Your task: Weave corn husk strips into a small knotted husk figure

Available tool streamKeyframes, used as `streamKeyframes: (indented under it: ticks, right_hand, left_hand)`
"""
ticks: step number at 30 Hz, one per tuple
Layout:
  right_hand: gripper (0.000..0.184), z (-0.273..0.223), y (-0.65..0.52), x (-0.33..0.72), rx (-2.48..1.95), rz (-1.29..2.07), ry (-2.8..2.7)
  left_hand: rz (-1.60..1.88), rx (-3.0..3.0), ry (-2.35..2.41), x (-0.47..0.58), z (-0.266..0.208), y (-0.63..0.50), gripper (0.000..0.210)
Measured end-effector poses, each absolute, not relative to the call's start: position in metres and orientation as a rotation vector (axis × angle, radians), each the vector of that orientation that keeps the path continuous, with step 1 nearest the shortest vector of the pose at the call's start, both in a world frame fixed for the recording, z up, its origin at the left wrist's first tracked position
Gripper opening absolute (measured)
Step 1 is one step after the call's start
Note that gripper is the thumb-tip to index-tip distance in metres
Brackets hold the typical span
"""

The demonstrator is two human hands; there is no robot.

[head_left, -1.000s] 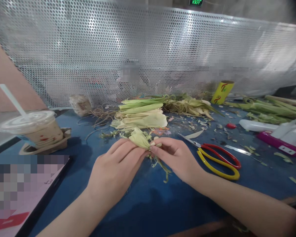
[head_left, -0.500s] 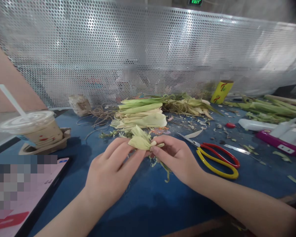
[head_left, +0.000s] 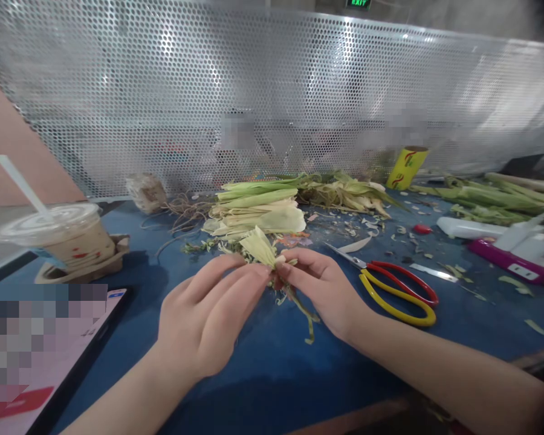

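Between my hands is a small bundle of pale green corn husk [head_left: 259, 246], gathered tight at its lower end and fanned out at the top. My left hand [head_left: 211, 308] pinches it from the left, fingertips at the gathered part. From the right, my right hand [head_left: 321, 284] grips the same gathered end between thumb and fingers. Thin husk strips [head_left: 306, 317] dangle below my right fingers. Just behind lies a stack of flat corn husks [head_left: 258, 211]. Scissors [head_left: 396, 290] with one red and one yellow handle rest to the right of my right hand.
At left stand a lidded drink cup [head_left: 68, 235] in a cardboard holder and a tablet-like screen [head_left: 86, 350]. Twine [head_left: 185, 211] and more husks [head_left: 344, 196] lie at the back. A yellow tube [head_left: 407, 169], a glue gun [head_left: 471, 228] and a purple-based object [head_left: 508, 260] are at right.
My left fingers have moved from the spread husk down to its gathered end. The husk's fan now stands more upright and narrower. My right hand keeps its grip.
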State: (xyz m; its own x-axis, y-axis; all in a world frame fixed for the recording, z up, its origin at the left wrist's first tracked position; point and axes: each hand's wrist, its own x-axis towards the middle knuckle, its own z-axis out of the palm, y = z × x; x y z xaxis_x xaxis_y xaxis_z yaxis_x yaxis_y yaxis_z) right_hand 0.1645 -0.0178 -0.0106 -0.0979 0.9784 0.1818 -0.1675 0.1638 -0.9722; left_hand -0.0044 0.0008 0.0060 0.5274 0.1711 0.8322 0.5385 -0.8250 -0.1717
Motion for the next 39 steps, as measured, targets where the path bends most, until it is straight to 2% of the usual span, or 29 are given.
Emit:
streamKeyframes:
  ticks: [5, 12, 17, 21, 24, 25, 28, 29, 30, 33, 35, 39]
  right_hand:
    - [0.016, -0.009, -0.019, 0.165, -0.921, 1.193, -1.31]
    - [0.013, -0.007, -0.02, 0.163, -0.934, 1.154, -1.291]
    - [0.015, -0.01, -0.019, 0.16, -0.883, 1.225, -1.184]
    - [0.017, -0.01, -0.019, 0.16, -0.887, 1.242, -1.15]
    - [0.016, -0.01, -0.019, 0.162, -0.922, 1.192, -1.22]
    - [0.016, -0.01, -0.019, 0.163, -0.934, 1.172, -1.254]
    - [0.016, -0.008, -0.019, 0.165, -0.972, 1.125, -1.344]
    - [0.016, -0.008, -0.019, 0.165, -0.985, 1.117, -1.364]
    - [0.016, -0.007, -0.02, 0.165, -0.999, 1.111, -1.378]
    - [0.016, -0.008, -0.02, 0.165, -1.002, 1.109, -1.39]
    - [0.016, -0.01, -0.019, 0.165, -0.975, 1.121, -1.366]
    - [0.016, -0.013, -0.019, 0.163, -0.927, 1.189, -1.279]
  left_hand:
    - [-1.318, -2.435, -0.907, 0.006, 0.016, -0.007, 0.004]
    - [-1.516, -2.443, -1.082, 0.015, 0.022, -0.011, 0.005]
    - [-1.489, -2.485, -0.891, 0.01, 0.017, -0.004, 0.006]
    - [-1.497, -2.463, -0.906, 0.007, 0.012, -0.002, 0.021]
    - [-1.434, -2.485, -0.95, 0.007, 0.011, -0.003, 0.018]
    - [-1.446, -2.493, -0.98, 0.008, 0.012, -0.004, 0.025]
    - [-1.594, -2.526, -1.034, 0.009, 0.013, -0.004, 0.066]
    - [-1.629, -2.543, -1.029, 0.008, 0.014, -0.003, 0.072]
    - [-1.626, -2.557, -1.01, 0.008, 0.014, -0.003, 0.071]
    - [-1.446, -2.566, -0.94, 0.005, 0.013, 0.001, 0.039]
    - [-1.386, -2.527, -0.875, 0.004, 0.012, 0.002, 0.025]
    - [-1.379, -2.519, -0.782, 0.005, 0.011, 0.001, 0.029]
